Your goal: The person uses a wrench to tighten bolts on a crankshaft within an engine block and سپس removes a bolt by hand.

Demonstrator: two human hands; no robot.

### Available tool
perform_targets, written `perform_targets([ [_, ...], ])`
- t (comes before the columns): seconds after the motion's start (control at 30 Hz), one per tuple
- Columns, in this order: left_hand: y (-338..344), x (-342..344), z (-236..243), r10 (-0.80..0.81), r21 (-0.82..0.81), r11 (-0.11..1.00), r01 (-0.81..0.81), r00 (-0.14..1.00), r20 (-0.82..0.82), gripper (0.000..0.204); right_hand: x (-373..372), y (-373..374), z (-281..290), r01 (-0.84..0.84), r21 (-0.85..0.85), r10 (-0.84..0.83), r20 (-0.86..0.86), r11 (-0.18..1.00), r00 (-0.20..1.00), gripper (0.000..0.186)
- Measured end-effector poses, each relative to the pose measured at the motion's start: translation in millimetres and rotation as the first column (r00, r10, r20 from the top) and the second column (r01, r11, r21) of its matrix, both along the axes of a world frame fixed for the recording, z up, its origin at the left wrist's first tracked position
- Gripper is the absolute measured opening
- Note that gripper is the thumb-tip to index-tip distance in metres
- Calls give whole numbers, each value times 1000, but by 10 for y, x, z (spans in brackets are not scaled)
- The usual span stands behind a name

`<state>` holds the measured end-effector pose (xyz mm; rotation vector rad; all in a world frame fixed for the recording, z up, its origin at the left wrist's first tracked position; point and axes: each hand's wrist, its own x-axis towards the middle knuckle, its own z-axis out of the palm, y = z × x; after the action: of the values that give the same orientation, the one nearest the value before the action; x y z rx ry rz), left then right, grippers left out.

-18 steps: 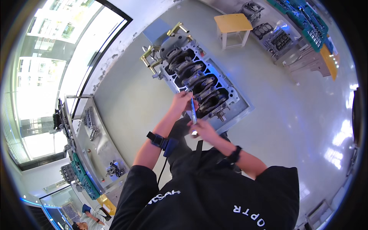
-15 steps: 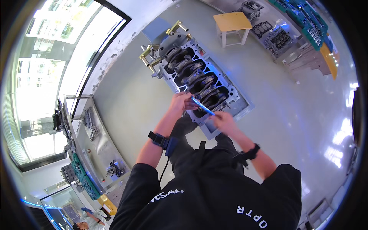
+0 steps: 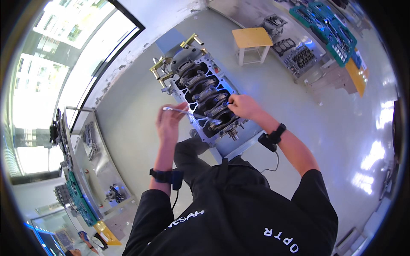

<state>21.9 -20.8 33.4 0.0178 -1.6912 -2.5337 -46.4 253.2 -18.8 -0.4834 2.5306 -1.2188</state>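
An engine block (image 3: 195, 97) lies with its crankshaft side up, showing the crankshaft (image 3: 206, 93) and its bearing caps. My left hand (image 3: 169, 121) is at the block's left edge, closed on a slim shiny silver strip (image 3: 174, 109); its exact kind is unclear. It points toward the near end of the block. Over the right edge, near a bearing cap bolt, my right hand (image 3: 243, 106) has its fingers curled together. What it holds, if anything, is hidden.
The block rests on a grey tray stand (image 3: 235, 147), with a brass-coloured bracket (image 3: 162, 72) at its far end. A wooden-topped stool (image 3: 252, 37) stands beyond it. Green tool cases (image 3: 329, 30) lie on the right bench; engine parts (image 3: 90, 138) lie on the left bench.
My hands have moved apart; before, the shiny strip was between both. The left went left with it, the right went up to the block's right edge. The view has shifted slightly.
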Motion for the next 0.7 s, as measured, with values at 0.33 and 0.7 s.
perform_targets([
  [0.33, -758, 1047, -380, 208, -69, 977, -201, 835, 509, 18, -428, -563, -137, -365, 720, 668, -181, 590, 722, 29],
  [0.7, -586, 1777, -1448, 119, 236, 889, -393, 695, 709, 15, -602, -875, 325, -498, 867, 859, 230, 32, 457, 17],
])
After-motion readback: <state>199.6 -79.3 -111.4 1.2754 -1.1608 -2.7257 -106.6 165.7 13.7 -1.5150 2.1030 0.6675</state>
